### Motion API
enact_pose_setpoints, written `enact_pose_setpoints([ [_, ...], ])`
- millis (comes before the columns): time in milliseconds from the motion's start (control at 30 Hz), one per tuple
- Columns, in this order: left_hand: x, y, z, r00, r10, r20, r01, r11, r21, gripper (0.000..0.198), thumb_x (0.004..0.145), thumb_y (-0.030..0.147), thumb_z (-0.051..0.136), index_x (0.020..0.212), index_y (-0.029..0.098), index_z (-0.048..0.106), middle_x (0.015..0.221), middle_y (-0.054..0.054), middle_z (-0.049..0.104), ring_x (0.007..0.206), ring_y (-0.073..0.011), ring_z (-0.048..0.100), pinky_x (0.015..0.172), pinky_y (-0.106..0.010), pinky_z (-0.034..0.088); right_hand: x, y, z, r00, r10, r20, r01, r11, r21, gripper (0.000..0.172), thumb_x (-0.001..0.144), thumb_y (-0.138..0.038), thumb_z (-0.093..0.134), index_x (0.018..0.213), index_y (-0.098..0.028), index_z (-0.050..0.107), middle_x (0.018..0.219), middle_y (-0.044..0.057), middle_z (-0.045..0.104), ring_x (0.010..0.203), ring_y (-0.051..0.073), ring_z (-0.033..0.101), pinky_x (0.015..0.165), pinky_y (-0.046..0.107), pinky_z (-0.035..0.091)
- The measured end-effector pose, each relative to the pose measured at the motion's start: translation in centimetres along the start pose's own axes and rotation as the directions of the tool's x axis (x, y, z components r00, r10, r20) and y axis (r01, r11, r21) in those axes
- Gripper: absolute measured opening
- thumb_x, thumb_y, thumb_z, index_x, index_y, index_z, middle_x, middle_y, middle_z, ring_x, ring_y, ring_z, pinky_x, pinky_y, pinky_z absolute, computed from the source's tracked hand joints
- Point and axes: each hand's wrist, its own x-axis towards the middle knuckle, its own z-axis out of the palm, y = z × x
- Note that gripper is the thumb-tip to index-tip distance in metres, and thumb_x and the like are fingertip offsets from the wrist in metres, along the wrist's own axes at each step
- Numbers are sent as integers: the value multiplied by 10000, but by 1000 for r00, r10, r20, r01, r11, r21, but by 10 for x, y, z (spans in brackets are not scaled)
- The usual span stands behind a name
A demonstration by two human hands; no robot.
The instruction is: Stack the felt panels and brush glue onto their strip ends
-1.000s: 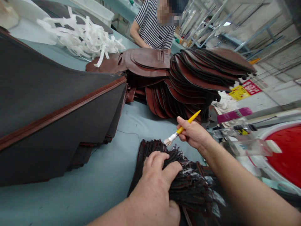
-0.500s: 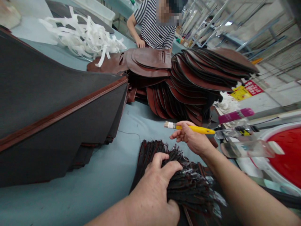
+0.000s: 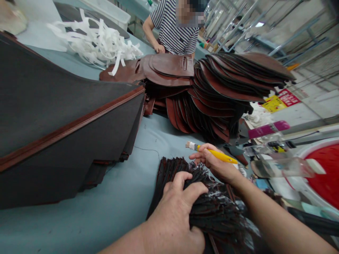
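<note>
In the head view, the left hand (image 3: 177, 211) lay with its fingers (image 3: 196, 190) spread and slightly bent on a bundle of dark pieces (image 3: 172, 169); white smears marked the bundle's edges beside and to the right of those fingers. The right hand (image 3: 218, 167) had its fingers closed around a yellow-handled brush (image 3: 222, 156), its bristles pointing left, past the fingertips and apart from the bundle. Well left of both sets of fingers, dark panels (image 3: 66, 127) were stacked on the tabletop (image 3: 79, 225). Beyond the fingers sat heaped brown pieces (image 3: 174, 65), and a clear bottle (image 3: 283, 168) lay to their right.
</note>
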Motion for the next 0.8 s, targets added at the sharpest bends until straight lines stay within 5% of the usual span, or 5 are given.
enact_pose_setpoints([
  [200,2,2,1,999,-34,-23,34,999,-17,632,518,143,539,1107,365,483,1372,10,135,1249,-260,294,1044,-433,274,-5,-6,4,999,47,6,-47,998,38,345,789,-541,560,859,-239,410,817,50,694,659,172,625,541,255,406],
  [400,7,4,-5,997,47,57,-50,997,63,671,472,130,540,1113,321,485,1296,-41,339,1250,-267,281,1042,-463,250,-2,-15,-1,999,-38,-7,38,992,117,401,765,-584,559,916,-231,444,816,59,677,628,176,614,614,319,455],
  [500,8,5,-8,990,66,128,-83,989,124,677,473,145,544,1128,302,478,1303,-59,341,1220,-306,302,1012,-519,261,2,-27,-14,990,-89,-111,101,989,112,487,792,-658,438,935,-200,517,606,20,604,543,165,574,539,298,440],
  [600,10,7,-11,978,85,191,-121,975,186,668,492,174,580,1143,285,478,1332,-85,317,1203,-346,309,987,-559,263,3,-40,-23,971,-99,-220,123,987,100,370,801,-551,537,789,-182,562,424,-62,376,405,107,432,434,244,359],
  [800,14,11,-10,964,100,248,-170,944,284,681,539,245,668,1187,298,467,1365,-127,291,1167,-415,338,914,-626,294,3,-49,-20,991,1,-135,16,992,125,264,692,-324,723,637,-189,503,430,-74,348,411,95,418,397,213,327],
])
